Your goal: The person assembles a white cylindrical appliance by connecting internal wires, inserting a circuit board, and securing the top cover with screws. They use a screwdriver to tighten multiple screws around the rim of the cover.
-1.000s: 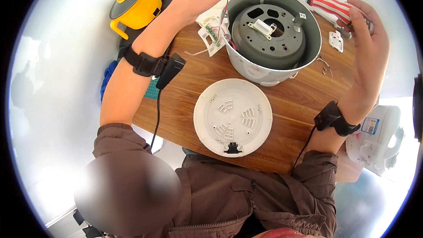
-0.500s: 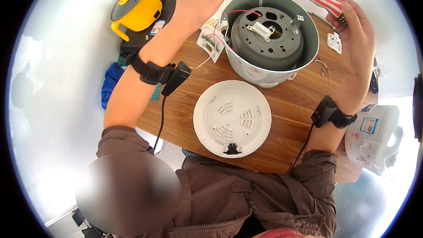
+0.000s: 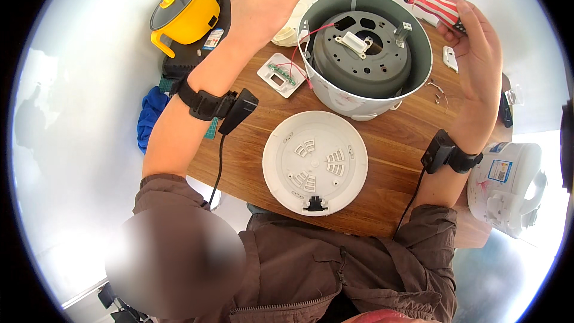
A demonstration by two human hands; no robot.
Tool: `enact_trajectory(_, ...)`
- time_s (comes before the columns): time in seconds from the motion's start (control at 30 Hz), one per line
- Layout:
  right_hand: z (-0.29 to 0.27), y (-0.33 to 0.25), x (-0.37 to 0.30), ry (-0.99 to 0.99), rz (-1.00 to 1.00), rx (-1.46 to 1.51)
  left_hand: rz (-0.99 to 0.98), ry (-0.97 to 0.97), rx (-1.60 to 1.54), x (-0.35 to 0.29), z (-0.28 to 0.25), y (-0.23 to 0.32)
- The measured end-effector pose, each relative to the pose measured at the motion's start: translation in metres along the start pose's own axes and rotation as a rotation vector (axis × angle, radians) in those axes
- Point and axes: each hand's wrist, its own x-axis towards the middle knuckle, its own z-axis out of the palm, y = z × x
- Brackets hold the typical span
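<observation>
"See that? The small white panel [image 3: 269,78] has shifted nearer the worker over the last second and lies flatter, just beside the round housing [image 3: 350,104]. Both hands have drifted a little leftward too."

"And the screwdriver [image 3: 433,5]?"

"Up by the housing's far rim, stretched between the two hands. The right hand [image 3: 472,33] has its fingers curled around the end of the striped handle."

"And the left hand [image 3: 266,0]?"

"Thumb and fingertips pressed together at the tip end of the shaft. There's a bit of red there, but I can't tell from here what else is caught in that pinch."

"How would you do it well?"

"I'd keep that pinch firm and still and do the turning or pushing from the handle, in line with the shaft. A slip could drive the tip into a finger."

"And those red wires [image 3: 321,28]?"

"I'd leave them slack. They run from the green board [image 3: 281,72] in the panel, so a tug could drag it or strain a joint."
</observation>
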Motion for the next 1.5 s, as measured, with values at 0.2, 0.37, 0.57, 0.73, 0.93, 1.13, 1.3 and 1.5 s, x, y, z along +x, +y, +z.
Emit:
enact_trajectory(0.2,-0.007,0.004,0.003,-0.057,0.005,0.020,0.034,0.010,0.153,-0.006,-0.001,0.010)
enact_trajectory(0.37,-0.003,0.003,0.001,-0.069,-0.025,0.005,0.388,-0.128,-0.019,-0.007,-0.012,-0.013)
enact_trajectory(0.57,-0.007,0.005,0.002,-0.155,-0.037,0.009,0.313,-0.074,-0.180,-0.020,-0.010,-0.011)
enact_trajectory(0.73,-0.004,0.006,0.002,-0.160,-0.068,0.079,0.390,-0.047,-0.104,-0.025,-0.010,-0.009)
enact_trajectory(0.93,0.000,0.002,0.000,-0.186,0.003,0.043,0.546,-0.116,0.127,-0.024,-0.024,-0.005)
enact_trajectory(1.13,0.011,0.000,-0.006,-0.184,0.005,-0.051,0.326,-0.081,0.014,-0.042,-0.031,-0.005)
enact_trajectory(1.3,0.013,-0.002,-0.008,-0.102,-0.033,-0.054,0.196,0.117,-0.074,-0.054,-0.041,-0.009)
enact_trajectory(1.5,-0.014,-0.010,-0.002,0.085,-0.134,-0.035,-0.195,0.277,0.191,-0.089,-0.090,-0.027)
